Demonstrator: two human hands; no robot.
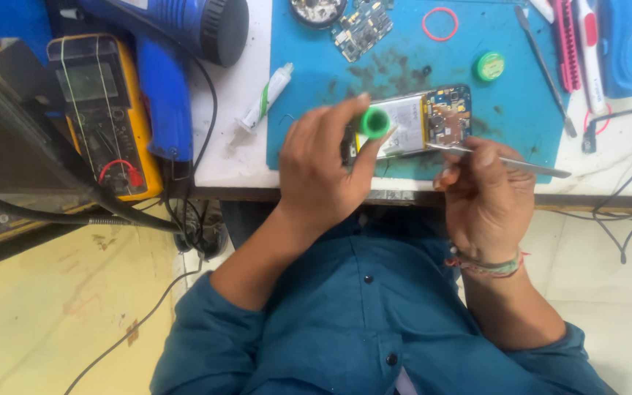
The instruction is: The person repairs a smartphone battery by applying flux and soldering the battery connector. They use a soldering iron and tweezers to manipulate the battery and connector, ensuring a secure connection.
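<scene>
Over the opened phone (422, 121), left hand (323, 164) grips a green-capped tool (374, 122); right hand (480, 192) pinches seemingly tweezers (506, 161).

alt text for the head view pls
Left hand grips a green-capped tool over an opened phone on a blue mat; right hand holds metal tweezers at its circuit board.

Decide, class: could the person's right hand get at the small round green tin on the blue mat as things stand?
Probably yes. The green tin lies uncovered on the blue mat, just beyond the opened phone, with nothing lying between. But the right hand already holds tweezers, so its fingers aren't free.
</scene>
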